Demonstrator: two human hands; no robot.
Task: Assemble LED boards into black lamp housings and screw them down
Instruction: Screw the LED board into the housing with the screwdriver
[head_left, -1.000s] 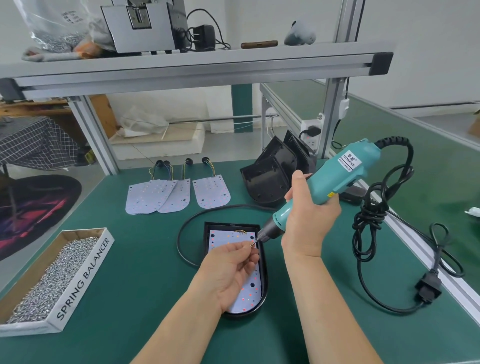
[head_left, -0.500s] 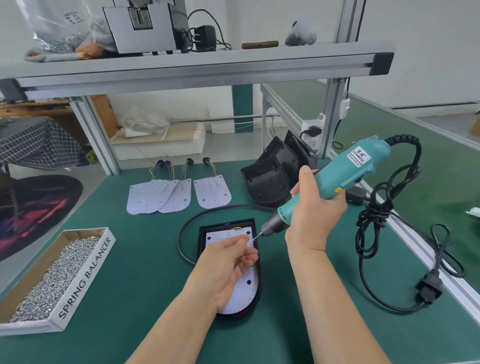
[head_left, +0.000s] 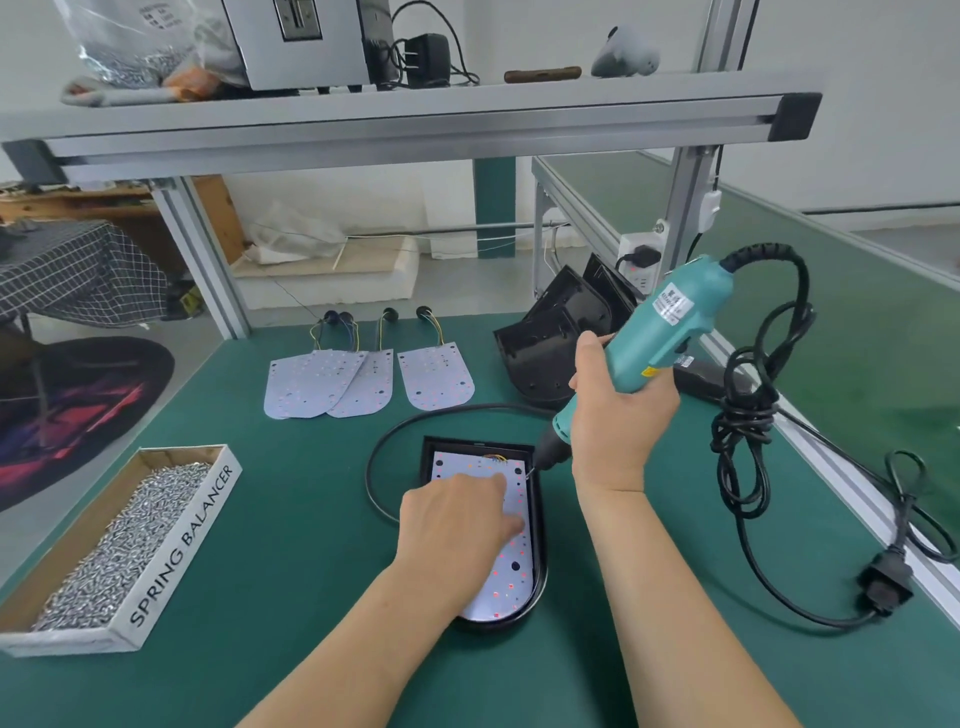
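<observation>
A black lamp housing lies on the green mat in front of me with a white LED board seated inside it. My left hand rests flat on the board, fingers down, covering its middle. My right hand grips a teal electric screwdriver, tilted down to the left. Its bit tip touches the board's upper right corner at a small screw.
A cardboard box full of several silver screws sits at the left. Three spare LED boards with wires lie at the back, empty black housings lean at the back right. The screwdriver's black cord coils on the right.
My left hand has let go of the screw at the bit and dropped flat onto the board. The screwdriver has steepened and its tip has come down onto the board's upper right corner.
</observation>
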